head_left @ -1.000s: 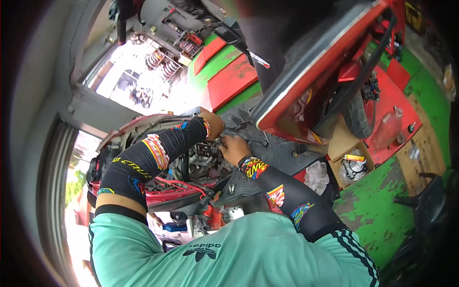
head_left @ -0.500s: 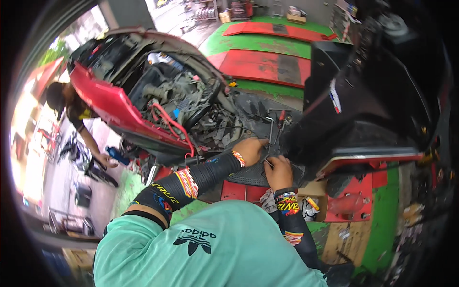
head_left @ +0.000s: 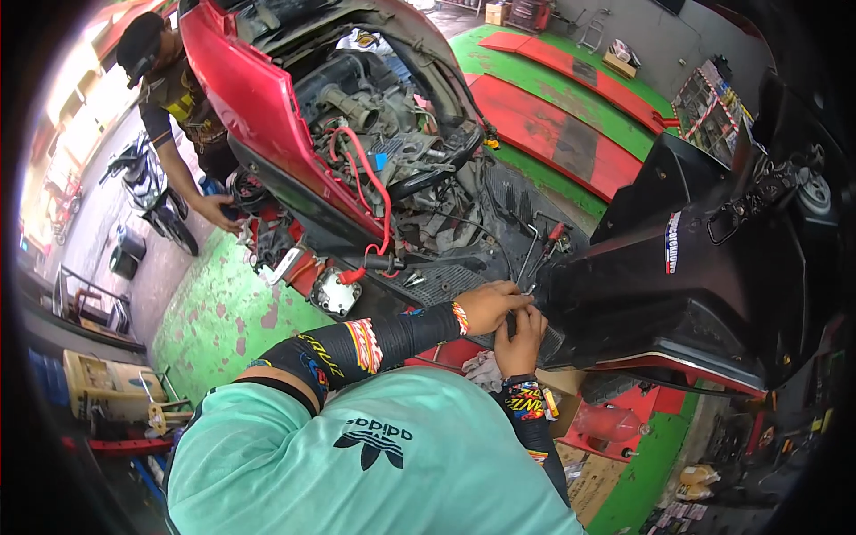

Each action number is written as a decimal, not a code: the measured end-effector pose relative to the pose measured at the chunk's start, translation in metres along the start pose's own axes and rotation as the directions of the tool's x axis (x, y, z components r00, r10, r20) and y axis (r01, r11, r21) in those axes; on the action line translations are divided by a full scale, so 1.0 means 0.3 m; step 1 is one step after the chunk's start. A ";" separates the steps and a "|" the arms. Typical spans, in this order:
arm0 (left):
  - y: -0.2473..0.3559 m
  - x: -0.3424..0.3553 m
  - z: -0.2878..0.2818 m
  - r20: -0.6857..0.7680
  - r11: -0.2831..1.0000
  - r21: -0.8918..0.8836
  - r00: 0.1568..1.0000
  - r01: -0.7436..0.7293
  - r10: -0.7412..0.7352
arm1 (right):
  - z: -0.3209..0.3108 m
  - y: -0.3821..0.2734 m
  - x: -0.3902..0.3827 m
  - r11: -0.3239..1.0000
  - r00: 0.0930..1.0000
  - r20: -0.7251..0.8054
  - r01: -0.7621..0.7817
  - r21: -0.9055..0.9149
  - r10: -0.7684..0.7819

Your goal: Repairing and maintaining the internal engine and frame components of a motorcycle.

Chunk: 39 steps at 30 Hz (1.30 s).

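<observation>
Above the black, ribbed footboard [head_left: 437, 287], the left hand [head_left: 490, 308] and right hand [head_left: 522, 342], fingers curled nearly closed, meet at a small silvery metal piece [head_left: 530, 290], whose hold I cannot tell; bracing both wrists should steady fine fingertip work.

Passage, centre: strip above the footboard [head_left: 517, 192], between the engine [head_left: 383, 134] and the black front panel [head_left: 615, 276]; open from above.
Obstacles in the strip: red-handled screwdriver [head_left: 555, 236] and a metal tool [head_left: 532, 245] beside it, just above the left hand [head_left: 489, 308] and right hand [head_left: 521, 342], which crowd together.
Barrier, right: front panel, blocking sideways reach.
Barrier, upper centre-left: red side panel [head_left: 245, 85], walling off the engine; red cable [head_left: 379, 192] looped across the near side.
Open stretch, left: green floor [head_left: 214, 312], bordered by a silver part [head_left: 337, 292].
</observation>
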<state>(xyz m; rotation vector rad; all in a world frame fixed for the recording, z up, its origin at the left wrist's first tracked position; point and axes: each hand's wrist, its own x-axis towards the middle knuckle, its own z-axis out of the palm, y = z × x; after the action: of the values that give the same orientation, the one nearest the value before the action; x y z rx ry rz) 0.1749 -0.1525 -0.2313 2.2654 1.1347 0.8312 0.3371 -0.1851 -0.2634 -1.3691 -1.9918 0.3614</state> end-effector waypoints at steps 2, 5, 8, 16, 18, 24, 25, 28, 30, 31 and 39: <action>0.028 -0.018 -0.023 -0.025 1.000 -0.016 0.999 -0.025 0.024 | 0.001 0.008 -0.004 1.000 1.000 0.005 0.016 0.000 -0.016; 0.079 -0.084 -0.091 -0.064 0.995 -0.079 0.996 -0.060 0.055 | -0.005 0.008 -0.009 0.999 1.000 -0.005 0.001 0.047 -0.001; 0.123 -0.196 -0.197 -0.094 0.983 -0.152 0.991 -0.104 0.091 | -0.015 -0.003 -0.009 0.996 1.000 -0.012 0.013 0.085 -0.012; 0.245 -0.554 -0.450 -0.331 0.952 -0.237 0.905 0.193 -0.266 | -0.030 -0.023 -0.004 0.995 0.998 0.051 0.017 0.094 -0.022; 0.251 -0.627 -0.512 -0.428 0.957 -0.171 0.858 0.233 -0.285 | -0.027 -0.022 -0.004 0.997 0.998 0.065 0.003 0.079 -0.009; 0.164 -0.786 -0.705 -0.760 0.868 0.023 0.574 0.495 -0.307 | -0.016 -0.014 -0.006 0.997 0.996 0.085 -0.009 0.078 0.002; 0.146 -0.802 -0.725 -0.817 0.864 0.054 0.520 0.501 -0.250 | -0.014 -0.015 -0.008 0.996 0.999 0.053 -0.017 0.090 0.012; 0.102 -0.847 -0.779 -0.831 0.796 -0.057 0.413 0.603 -0.373 | -0.008 -0.024 -0.012 0.997 0.999 0.029 -0.022 0.069 0.020; 0.076 -0.858 -0.799 -0.783 0.782 -0.159 0.405 0.603 -0.472 | -0.007 -0.031 -0.014 0.990 0.995 0.024 -0.104 0.096 0.102; 0.065 -0.859 -0.805 -0.728 0.768 -0.244 0.411 0.593 -0.549 | -0.007 -0.035 -0.011 0.984 0.992 0.022 -0.124 0.125 0.122; -0.029 -0.799 -0.816 -0.624 0.796 -0.280 0.528 0.537 -0.576 | -0.012 -0.106 0.011 0.993 0.987 -0.109 -0.119 -0.015 0.117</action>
<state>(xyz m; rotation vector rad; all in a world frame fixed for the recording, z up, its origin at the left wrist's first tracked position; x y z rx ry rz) -0.1136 -0.3118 -0.1373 1.3407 1.9940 1.4295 0.3162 -0.1956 -0.2414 -1.4928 -1.8370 0.3133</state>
